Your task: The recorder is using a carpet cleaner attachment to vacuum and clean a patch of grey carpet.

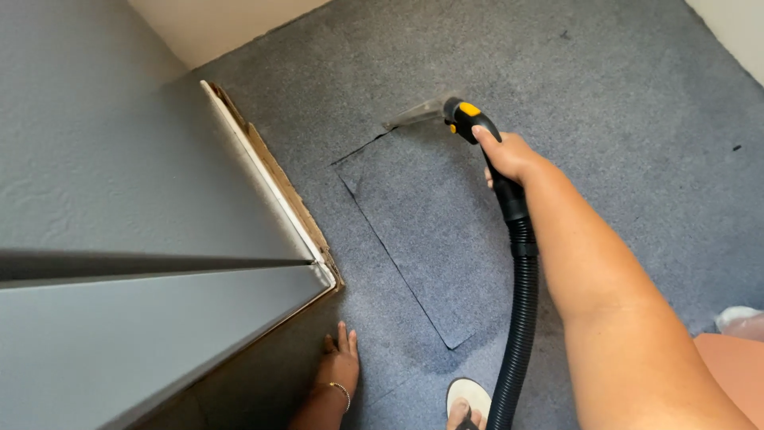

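My right hand [509, 155] grips the black and yellow handle [469, 119] of a carpet cleaner wand. Its clear nozzle [418, 111] rests on the grey carpet [621, 103] at the far corner of a darker, damp rectangular carpet patch [430, 223]. A black ribbed hose [521, 318] runs from the handle back toward me. My left hand [341, 362] lies flat on the carpet near the wall corner, fingers apart, a thin bracelet on the wrist, holding nothing.
A grey wall corner [159, 239] with white skirting [263, 175] and a frayed carpet edge stands at left. My foot in a light sandal [468, 398] is at the bottom. A pale wall base runs along the far edge.
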